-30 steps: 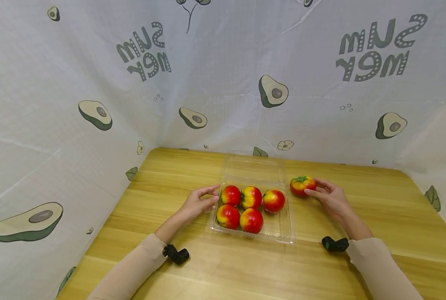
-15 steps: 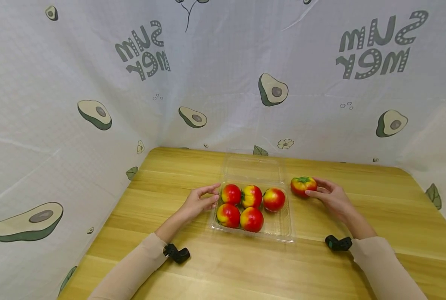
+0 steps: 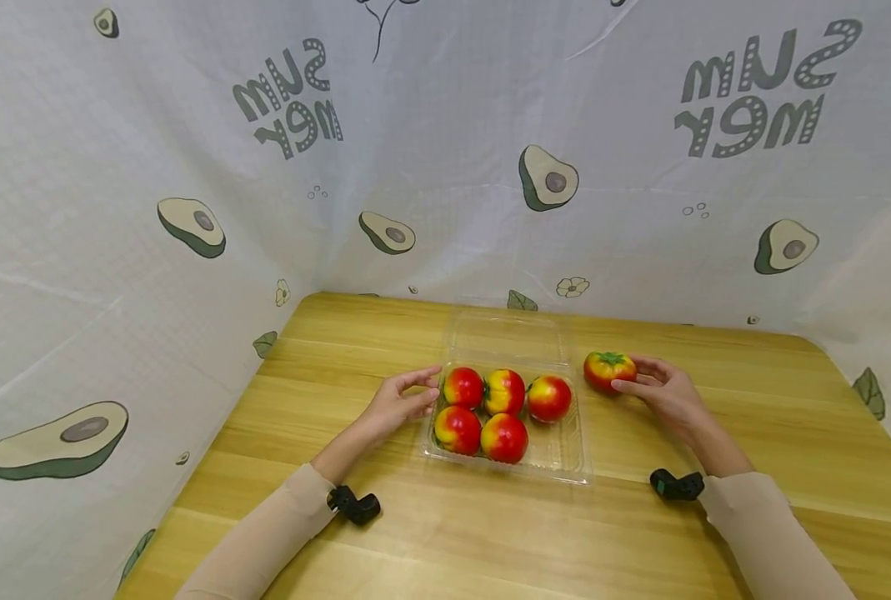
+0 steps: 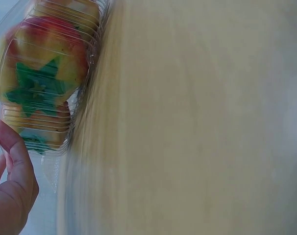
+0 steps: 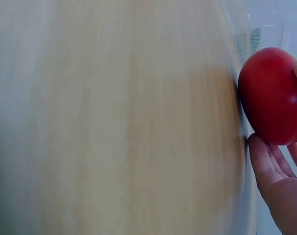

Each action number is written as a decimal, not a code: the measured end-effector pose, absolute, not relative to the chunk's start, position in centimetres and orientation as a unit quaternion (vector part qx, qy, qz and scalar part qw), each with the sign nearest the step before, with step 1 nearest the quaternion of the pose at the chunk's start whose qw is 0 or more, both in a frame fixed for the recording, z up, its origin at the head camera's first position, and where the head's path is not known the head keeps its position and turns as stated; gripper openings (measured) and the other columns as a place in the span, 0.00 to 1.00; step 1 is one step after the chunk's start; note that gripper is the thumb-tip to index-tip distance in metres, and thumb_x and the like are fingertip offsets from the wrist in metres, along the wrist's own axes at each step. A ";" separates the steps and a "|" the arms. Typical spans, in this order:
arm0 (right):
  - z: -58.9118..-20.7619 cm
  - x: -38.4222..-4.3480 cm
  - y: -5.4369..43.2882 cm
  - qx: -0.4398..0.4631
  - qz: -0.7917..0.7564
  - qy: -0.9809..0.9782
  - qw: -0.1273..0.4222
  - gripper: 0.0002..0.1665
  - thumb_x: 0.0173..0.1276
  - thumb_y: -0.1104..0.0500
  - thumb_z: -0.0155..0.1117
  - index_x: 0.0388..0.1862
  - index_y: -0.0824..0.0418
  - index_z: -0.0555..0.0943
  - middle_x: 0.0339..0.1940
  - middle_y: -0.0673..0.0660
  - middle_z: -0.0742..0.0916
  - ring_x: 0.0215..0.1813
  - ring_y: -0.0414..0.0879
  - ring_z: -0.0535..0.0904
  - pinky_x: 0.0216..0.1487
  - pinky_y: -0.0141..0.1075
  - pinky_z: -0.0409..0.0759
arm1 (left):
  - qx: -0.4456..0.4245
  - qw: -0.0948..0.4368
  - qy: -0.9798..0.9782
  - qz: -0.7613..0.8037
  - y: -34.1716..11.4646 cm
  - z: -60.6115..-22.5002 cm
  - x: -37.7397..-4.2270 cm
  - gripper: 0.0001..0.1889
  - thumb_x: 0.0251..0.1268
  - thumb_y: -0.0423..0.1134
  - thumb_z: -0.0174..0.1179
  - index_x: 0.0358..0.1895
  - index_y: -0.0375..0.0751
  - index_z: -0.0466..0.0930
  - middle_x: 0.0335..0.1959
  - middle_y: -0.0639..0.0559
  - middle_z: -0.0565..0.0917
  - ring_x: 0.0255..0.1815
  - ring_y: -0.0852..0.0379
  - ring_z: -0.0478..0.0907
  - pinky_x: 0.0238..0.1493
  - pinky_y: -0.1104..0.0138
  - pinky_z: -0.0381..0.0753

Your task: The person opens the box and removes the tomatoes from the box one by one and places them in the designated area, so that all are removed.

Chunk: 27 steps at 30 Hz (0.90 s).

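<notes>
A round red and yellow fruit (image 3: 601, 375) is in the right hand (image 3: 668, 400), just beside the clear box (image 3: 563, 446). The fingers (image 3: 649, 363) go around the back of it and the thumb (image 3: 628, 387) is in front. I can't tell if the fruit touches the table (image 3: 453, 542). It looks light and hard, maybe a toy, so it likely won't squash. Its skin is shiny, so it may slip or roll. The fat middle seems the best place to hold. The left hand (image 3: 400, 408) is loose and a bit spread, at the side of the box, and grips nothing. The box looks thin and bendy. Five more fruits (image 3: 505, 438) are in it, and its lid (image 3: 508, 337) lies back. The table is smooth yellow wood. A white cloth (image 3: 445, 108) with avocado pictures (image 3: 548, 178) hangs around the back and sides.
</notes>
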State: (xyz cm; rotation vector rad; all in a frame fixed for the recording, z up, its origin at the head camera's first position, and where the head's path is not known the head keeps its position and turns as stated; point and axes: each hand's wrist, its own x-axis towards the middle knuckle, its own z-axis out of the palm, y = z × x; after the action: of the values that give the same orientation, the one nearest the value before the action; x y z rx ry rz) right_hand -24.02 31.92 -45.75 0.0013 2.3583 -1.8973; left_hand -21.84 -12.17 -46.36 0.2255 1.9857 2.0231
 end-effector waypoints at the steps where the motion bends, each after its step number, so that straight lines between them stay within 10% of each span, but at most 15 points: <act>1: -45.8 -24.0 32.0 0.000 -0.623 0.780 0.057 0.39 0.66 0.59 0.72 0.70 0.68 0.65 0.46 0.34 0.78 0.46 0.25 0.77 0.48 0.18 0.76 | 0.079 0.149 0.691 0.703 -12.2 -46.4 -21.8 0.26 0.70 0.31 0.61 0.70 0.38 0.72 0.53 0.41 0.75 0.33 0.59 0.78 0.39 0.73 0.84; 14: -45.3 -23.8 31.9 0.011 -0.578 0.813 0.066 0.48 0.67 0.54 0.72 0.75 0.73 0.58 0.67 0.66 0.69 0.47 0.23 0.73 0.48 0.17 0.75 | 0.080 0.143 0.699 0.696 -12.1 -46.3 -21.9 0.26 0.70 0.31 0.62 0.70 0.38 0.72 0.54 0.39 0.75 0.34 0.59 0.78 0.40 0.72 0.84; 27: -45.5 -23.7 32.3 0.012 -0.557 0.827 0.072 0.47 0.67 0.53 0.71 0.75 0.70 0.59 0.72 0.69 0.67 0.55 0.31 0.71 0.50 0.18 0.75 | 0.078 0.147 0.689 0.705 -12.1 -46.3 -21.9 0.26 0.70 0.30 0.61 0.70 0.37 0.71 0.53 0.40 0.74 0.33 0.59 0.78 0.40 0.72 0.84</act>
State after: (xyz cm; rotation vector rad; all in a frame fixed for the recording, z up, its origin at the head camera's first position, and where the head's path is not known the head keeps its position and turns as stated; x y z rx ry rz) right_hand -23.71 32.35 -45.48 0.0356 2.4858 -1.6748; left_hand -21.85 -12.10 -46.33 0.2258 1.9834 2.0299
